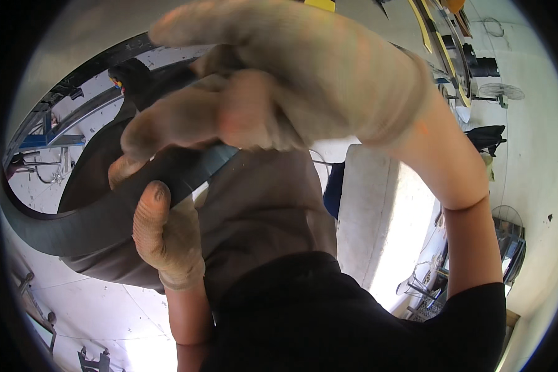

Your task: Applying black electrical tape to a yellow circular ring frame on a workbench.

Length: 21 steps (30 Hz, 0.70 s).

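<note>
A curved black rubber-looking band (74,230) sweeps from the left rim toward the middle, in front of my lap. My left hand (173,239), in a soiled beige knit glove, is closed around the band with the thumb lying over its near side. My right hand (310,74), in a matching glove, reaches across above the band and is smeared by motion. One of its fingers stretches left while others curl down near the band. Whether those fingers hold anything cannot be made out.
A large smooth panel (105,34) with a dark curved edge spans the far side. Blue metal framing (49,139) stands at the left. On the right are a pale block-like ledge (366,211), a wall fan (502,92) and a wire basket (425,304). Yellow-and-black strips (425,28) edge the top right.
</note>
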Tool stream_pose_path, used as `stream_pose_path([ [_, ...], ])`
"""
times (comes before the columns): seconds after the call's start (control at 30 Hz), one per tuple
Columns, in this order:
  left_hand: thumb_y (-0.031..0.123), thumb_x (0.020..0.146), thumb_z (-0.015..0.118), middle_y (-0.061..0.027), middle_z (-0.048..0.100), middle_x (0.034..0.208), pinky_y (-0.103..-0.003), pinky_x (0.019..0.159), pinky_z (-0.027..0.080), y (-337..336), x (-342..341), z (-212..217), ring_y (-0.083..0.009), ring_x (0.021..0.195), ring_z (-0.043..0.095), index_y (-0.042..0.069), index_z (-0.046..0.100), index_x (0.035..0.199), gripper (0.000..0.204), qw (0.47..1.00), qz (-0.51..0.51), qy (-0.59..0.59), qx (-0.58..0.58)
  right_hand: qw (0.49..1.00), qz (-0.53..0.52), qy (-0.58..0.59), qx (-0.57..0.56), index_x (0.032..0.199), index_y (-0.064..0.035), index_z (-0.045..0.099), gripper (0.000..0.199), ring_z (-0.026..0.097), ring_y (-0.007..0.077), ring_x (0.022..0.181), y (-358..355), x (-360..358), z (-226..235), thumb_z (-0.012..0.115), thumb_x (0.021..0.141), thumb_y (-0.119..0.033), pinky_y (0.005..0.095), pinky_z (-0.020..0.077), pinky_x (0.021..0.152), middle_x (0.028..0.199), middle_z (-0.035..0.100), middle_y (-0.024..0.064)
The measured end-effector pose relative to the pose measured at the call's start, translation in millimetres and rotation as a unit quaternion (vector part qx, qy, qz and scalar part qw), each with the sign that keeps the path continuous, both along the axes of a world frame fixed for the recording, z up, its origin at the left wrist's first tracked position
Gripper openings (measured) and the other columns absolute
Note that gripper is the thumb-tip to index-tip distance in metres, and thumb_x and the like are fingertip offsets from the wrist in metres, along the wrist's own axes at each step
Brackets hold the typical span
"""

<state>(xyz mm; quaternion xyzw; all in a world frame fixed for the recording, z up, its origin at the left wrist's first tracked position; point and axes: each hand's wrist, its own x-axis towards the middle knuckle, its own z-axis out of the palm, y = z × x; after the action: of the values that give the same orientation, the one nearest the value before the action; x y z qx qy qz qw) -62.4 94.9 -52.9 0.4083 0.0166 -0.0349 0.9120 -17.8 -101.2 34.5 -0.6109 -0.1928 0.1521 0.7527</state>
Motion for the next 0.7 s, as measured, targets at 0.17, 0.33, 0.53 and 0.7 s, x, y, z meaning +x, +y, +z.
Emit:
stream_pose_path([
  [0.17, 0.03, 0.092, 0.067, -0.0287, 0.038, 0.158, -0.059, 0.124, 0.019, -2, 8, -14, -0.0486, 0.148, 0.035, 0.015, 0.06, 0.129, 0.04, 0.993, 0.02, -0.108, 0.04, 0.841, 0.006, 0.523, -0.137, 0.137, -0.0035, 0.053, 0.066, 0.067, 0.0118, 0.052, 0, -65, 25, 0.07, 0.095, -0.052, 0.0183, 0.044, 0.041, 0.071, 0.073, 0.0065],
  [0.33, 0.034, 0.094, 0.063, -0.0266, 0.029, 0.164, -0.057, 0.126, 0.018, 3, 11, -21, -0.0476, 0.152, 0.026, 0.018, 0.061, 0.129, 0.038, 0.982, 0.011, -0.158, 0.106, 0.971, -0.033, 0.063, -0.229, 0.116, -0.0011, 0.07, 0.034, 0.068, 0.0134, 0.092, -8, -35, -95, 0.073, 0.095, -0.028, 0.0269, 0.0525, 0.079, 0.105, 0.073, 0.0055],
  [0.53, 0.033, 0.086, 0.08, -0.0222, 0.052, 0.139, -0.044, 0.114, 0.037, -4, -11, 5, -0.0311, 0.133, 0.05, 0.011, 0.046, 0.134, 0.063, 0.997, -0.02, 0.06, -0.052, 0.994, -0.084, 0.038, 0.053, 0.137, 0.0015, 0.058, 0.045, 0.06, 0.0205, 0.122, -37, -25, -209, 0.069, 0.097, -0.016, 0.0322, 0.0458, 0.107, 0.136, 0.062, 0.013],
  [0.7, 0.024, 0.083, 0.083, -0.0114, 0.061, 0.121, -0.033, 0.105, 0.043, -17, -17, 19, -0.0195, 0.114, 0.059, 0.005, 0.044, 0.138, 0.07, 0.983, 0.004, 0.166, -0.073, 0.992, 0.008, 0.122, -0.044, 0.137, 0.0043, 0.056, 0.047, 0.07, 0.0238, 0.101, -66, -50, -92, 0.065, 0.099, -0.023, 0.035, 0.0558, 0.086, 0.116, 0.071, 0.0152],
])
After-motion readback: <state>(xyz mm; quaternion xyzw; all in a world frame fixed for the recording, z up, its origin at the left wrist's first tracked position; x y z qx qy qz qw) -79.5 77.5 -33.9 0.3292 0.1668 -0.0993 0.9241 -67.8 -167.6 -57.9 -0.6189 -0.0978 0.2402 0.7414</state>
